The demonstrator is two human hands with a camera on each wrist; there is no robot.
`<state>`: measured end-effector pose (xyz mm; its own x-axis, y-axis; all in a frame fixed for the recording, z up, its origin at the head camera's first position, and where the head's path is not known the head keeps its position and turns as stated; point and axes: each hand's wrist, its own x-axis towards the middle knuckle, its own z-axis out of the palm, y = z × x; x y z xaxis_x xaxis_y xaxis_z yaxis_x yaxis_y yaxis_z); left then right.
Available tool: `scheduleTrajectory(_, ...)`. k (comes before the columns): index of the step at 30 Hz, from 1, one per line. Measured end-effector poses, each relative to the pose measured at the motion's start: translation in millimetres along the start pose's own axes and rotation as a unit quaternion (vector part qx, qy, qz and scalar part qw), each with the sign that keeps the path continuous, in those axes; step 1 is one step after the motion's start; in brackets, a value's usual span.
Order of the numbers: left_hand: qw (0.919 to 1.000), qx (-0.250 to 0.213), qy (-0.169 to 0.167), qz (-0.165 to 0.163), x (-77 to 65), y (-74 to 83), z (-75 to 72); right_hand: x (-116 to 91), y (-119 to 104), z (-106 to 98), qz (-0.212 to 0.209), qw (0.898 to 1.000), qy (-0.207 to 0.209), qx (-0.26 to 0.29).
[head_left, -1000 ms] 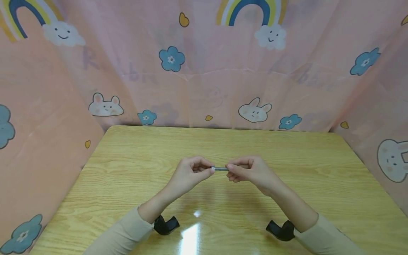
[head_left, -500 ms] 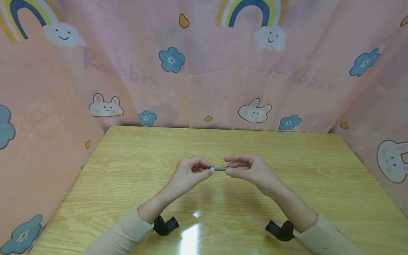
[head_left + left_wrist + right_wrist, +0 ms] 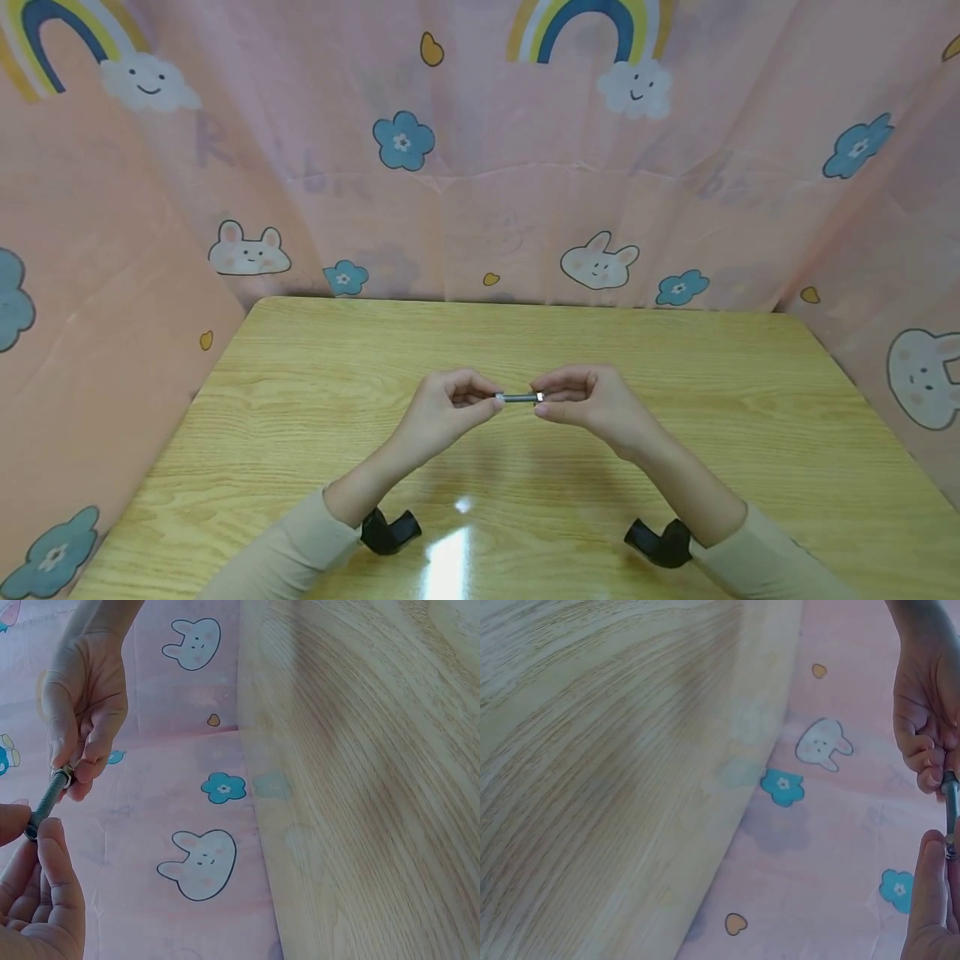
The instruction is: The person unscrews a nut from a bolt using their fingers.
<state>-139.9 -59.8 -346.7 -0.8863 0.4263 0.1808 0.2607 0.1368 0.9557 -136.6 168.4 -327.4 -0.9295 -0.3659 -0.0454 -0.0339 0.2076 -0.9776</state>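
Observation:
A threaded metal bolt [image 3: 519, 398] lies level between my two hands, held up over the table. My left hand [image 3: 438, 412] pinches its head end between thumb and fingertips, covering most of the head. On the opposite end sits a shiny nut [image 3: 539, 397], with my right hand [image 3: 596, 408] around it, thumb below and index finger above. The left wrist view shows the bolt's threads [image 3: 49, 796] and the nut [image 3: 67, 775] at the right fingertips. At the right edge of the right wrist view, the bolt [image 3: 951, 802] is partly cut off.
A wood-grain table [image 3: 315, 342] spreads below both hands. Pink printed cloth [image 3: 480, 208] hangs behind it and on both sides. Black wrist mounts [image 3: 390, 532] stick out from both sleeves, low over the table.
My right fingers covered the bolt's end, then the index finger lifted away; now it is back down near the thumb and the nut shows between them. My left hand stays still.

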Motion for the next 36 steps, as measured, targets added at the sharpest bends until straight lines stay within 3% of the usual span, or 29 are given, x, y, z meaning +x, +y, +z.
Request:
scheduleTrajectory(10,1.0,-0.007,0.0,-0.002,-0.5,-1.6,-0.3,1.2,2.3,-0.7,0.013,0.999,-0.042,-0.008)
scheduleTrajectory(21,1.0,-0.002,-0.004,-0.001,-1.1,3.2,-0.8,1.3,2.5,1.1,-0.021,1.0,-0.018,-0.012)
scheduleTrajectory(29,0.9998,-0.001,0.004,-0.017,2.0,1.4,0.4,2.4,0.3,-1.7,0.006,0.999,-0.033,-0.01)
scheduleTrajectory(36,1.0,-0.004,-0.002,-0.004,0.4,0.5,1.0,-0.4,0.2,-0.7,0.001,1.0,-0.004,-0.029)
